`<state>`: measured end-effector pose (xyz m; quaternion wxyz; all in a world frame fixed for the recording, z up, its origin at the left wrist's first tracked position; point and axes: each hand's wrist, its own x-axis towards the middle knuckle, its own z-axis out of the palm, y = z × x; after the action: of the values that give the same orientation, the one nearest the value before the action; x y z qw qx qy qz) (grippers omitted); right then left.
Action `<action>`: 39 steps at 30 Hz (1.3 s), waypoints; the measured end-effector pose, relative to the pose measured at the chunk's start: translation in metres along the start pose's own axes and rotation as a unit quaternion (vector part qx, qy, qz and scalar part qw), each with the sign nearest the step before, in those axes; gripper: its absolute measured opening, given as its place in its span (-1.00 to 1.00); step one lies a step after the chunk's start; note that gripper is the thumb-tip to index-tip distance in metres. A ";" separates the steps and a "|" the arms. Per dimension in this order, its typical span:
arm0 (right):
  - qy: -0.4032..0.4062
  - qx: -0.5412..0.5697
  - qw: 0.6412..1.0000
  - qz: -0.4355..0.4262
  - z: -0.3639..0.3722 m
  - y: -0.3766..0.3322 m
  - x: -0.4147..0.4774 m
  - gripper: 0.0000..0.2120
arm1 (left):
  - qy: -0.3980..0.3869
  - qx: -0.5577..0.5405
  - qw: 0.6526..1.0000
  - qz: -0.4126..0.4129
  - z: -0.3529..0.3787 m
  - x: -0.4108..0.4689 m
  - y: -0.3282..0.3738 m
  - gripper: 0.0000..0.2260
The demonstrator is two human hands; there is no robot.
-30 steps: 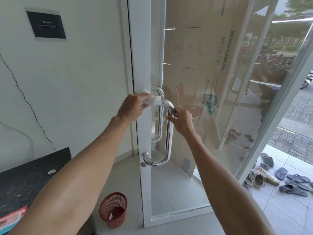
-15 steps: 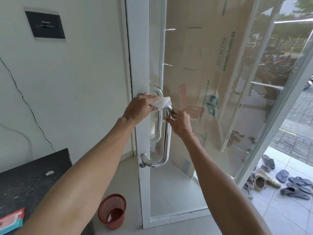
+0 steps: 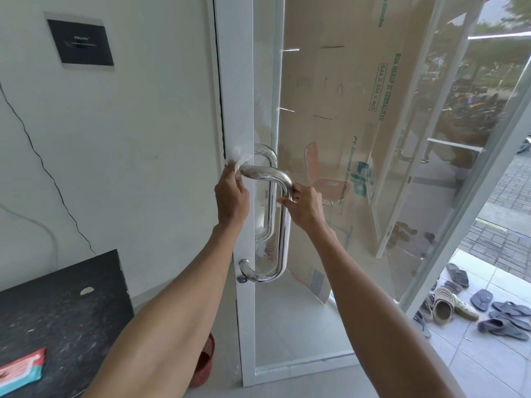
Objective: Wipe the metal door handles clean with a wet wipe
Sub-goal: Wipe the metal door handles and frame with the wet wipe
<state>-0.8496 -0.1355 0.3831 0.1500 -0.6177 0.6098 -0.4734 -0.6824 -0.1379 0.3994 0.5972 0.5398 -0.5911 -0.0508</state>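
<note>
Far left, below the fingers: dark speckled table (image 3: pixel 57 305), matte and scuffed. A soft red-and-teal wipe pack (image 3: pixel 20 369) lies at its near edge. Higher up, a flat black plaque (image 3: pixel 80 41) on the smooth white wall, and a thin dark crack (image 3: pixel 50 176) running down. A red slotted plastic basket (image 3: pixel 205 360) stands on the floor, partly hidden by the left forearm.

Left hand (image 3: pixel 231 196): fingers (image 3: pixel 232 179) clamped on a crumpled white wet wipe (image 3: pixel 237 165). The wipe is thin and half see-through, bunched where the top arm of the door handle (image 3: pixel 284 234) meets the white door frame (image 3: pixel 238 81).

Handle: polished round metal tube, mirror-bright, tall D-shape with a long straight upright and a hooked lower bend. Dull smears on the top arm just right of the wipe. A twin handle (image 3: pixel 268 152) sits behind the glass (image 3: pixel 293 326).

Right hand (image 3: pixel 306 206): fingers (image 3: pixel 296 191) curled round the handle's upper bend, thumb on the upright.

Right of those fingers, through the pane: a tan cardboard box (image 3: pixel 344 96) with green print. Lower right: grey rubber sandals (image 3: pixel 500 326) on pale tiles.
</note>
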 end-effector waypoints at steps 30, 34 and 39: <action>0.003 0.005 1.000 0.009 -0.001 0.001 -0.004 -0.76 | -0.024 -0.531 0.689 -0.493 -0.024 0.037 0.033 -0.72; 0.007 0.004 1.000 0.012 -0.001 0.002 -0.003 -0.76 | -0.016 -0.512 0.689 -0.512 -0.022 0.041 0.029 -0.63; 0.011 0.004 1.000 0.012 0.000 0.000 -0.003 -0.76 | -0.035 -0.529 0.687 -0.496 -0.014 0.032 0.024 -0.75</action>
<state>-0.8492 -0.1330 0.3816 0.1514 -0.6047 0.6169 -0.4805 -0.6761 -0.1419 0.4412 0.6502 0.3462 -0.1330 -0.6630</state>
